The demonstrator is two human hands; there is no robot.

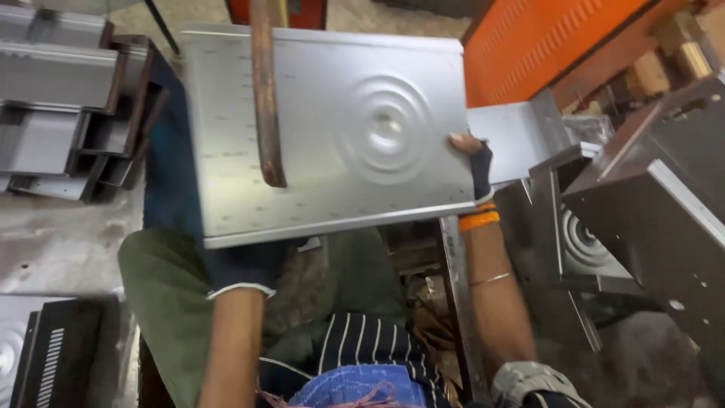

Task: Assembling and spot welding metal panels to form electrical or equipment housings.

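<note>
I have a large flat sheet-metal panel [332, 128] held up in front of me, tilted slightly, with a stamped ring pattern right of its middle and folded edges along its sides. My left hand [242, 264], in a dark glove with a white cuff, is under the panel's near edge at the lower left corner; most of it is hidden by the sheet, so I cannot tell how tightly the fingers are closed, only that it bears against the panel. My right hand [477, 168], in a dark fingerless glove above an orange wristband [479, 220], pinches the panel's right edge, thumb on top and the rest curled beneath.

A rusty brown bar [266, 91] hangs down from the top of the view across the panel's left half, in front of it, ending in a slight hook near the panel's middle height.

To my left lie stacked grey metal channels [60, 98]; at lower left sits a dark slotted panel [57, 359]. To my right stand more formed panels [649, 196], one showing the same ring stamp, and an orange machine housing [544, 45] behind.
</note>
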